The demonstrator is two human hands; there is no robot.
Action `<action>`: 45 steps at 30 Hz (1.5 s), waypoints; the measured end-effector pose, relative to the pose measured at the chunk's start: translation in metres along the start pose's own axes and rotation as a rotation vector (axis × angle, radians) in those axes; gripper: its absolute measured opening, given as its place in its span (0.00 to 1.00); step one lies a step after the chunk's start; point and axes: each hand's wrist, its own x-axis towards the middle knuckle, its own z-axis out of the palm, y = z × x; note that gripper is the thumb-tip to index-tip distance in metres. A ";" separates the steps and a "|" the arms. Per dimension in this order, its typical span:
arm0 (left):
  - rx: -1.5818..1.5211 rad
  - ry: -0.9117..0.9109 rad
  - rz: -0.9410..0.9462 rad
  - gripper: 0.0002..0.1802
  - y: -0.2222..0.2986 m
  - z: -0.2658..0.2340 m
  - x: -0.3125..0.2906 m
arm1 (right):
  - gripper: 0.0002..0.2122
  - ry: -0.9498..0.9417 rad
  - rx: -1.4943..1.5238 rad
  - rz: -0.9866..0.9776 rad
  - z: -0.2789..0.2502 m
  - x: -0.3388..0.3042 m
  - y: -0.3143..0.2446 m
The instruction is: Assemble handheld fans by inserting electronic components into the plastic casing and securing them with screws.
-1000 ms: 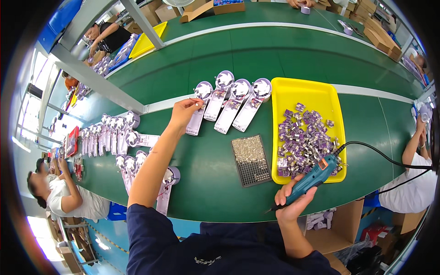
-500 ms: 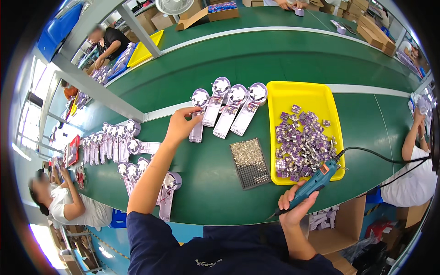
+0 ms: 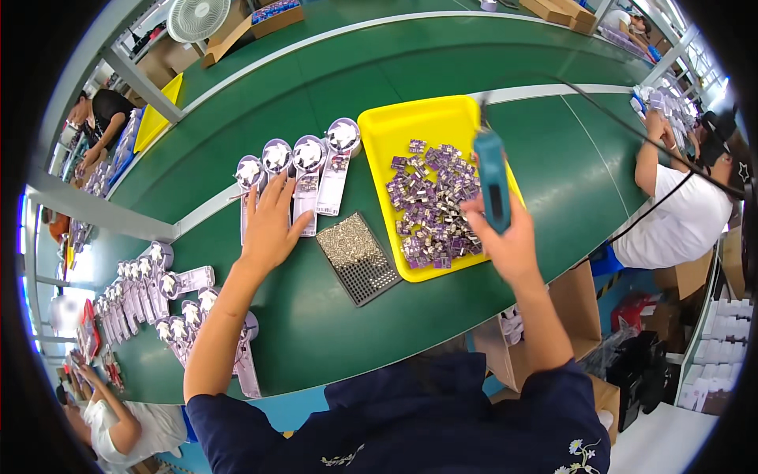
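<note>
My left hand [image 3: 272, 221] lies with its fingers apart over several open lavender handheld-fan bodies [image 3: 334, 183], touching them and partly covering their handles. Each has a round head with white blades, and small boards show inside some handles. A teal electric screwdriver [image 3: 494, 178] is gripped in my right hand [image 3: 509, 241], above the right side of the yellow tray [image 3: 422, 110]. Its cord end points away from me; its bit is hidden. Inside the tray lies a heap of small purple circuit boards [image 3: 434, 197]. Between my hands sits a black perforated plate [image 3: 371, 276] partly filled with tiny silver screws.
More fan bodies [image 3: 134, 296] stand in rows at the left of the green table [image 3: 308, 340]. The black cord [image 3: 632, 130] runs off to the right. Co-workers sit on both sides. A cardboard box [image 3: 572, 308] stands below the table's front edge at right.
The view has shifted right. My right hand has lifted the screwdriver from the near edge to over the tray and turned it upright. My left hand's fingers have spread across the fan bodies.
</note>
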 end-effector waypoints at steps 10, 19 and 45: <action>-0.346 0.169 -0.042 0.36 0.030 -0.029 -0.039 | 0.21 -0.424 -0.781 -0.223 0.032 0.071 -0.020; -0.588 0.677 -0.666 0.17 0.004 -0.089 -0.214 | 0.17 -0.420 -0.218 0.180 0.038 0.031 -0.041; -0.433 0.171 -0.748 0.15 0.071 -0.068 -0.236 | 0.13 -0.177 -0.206 0.148 0.024 -0.103 0.014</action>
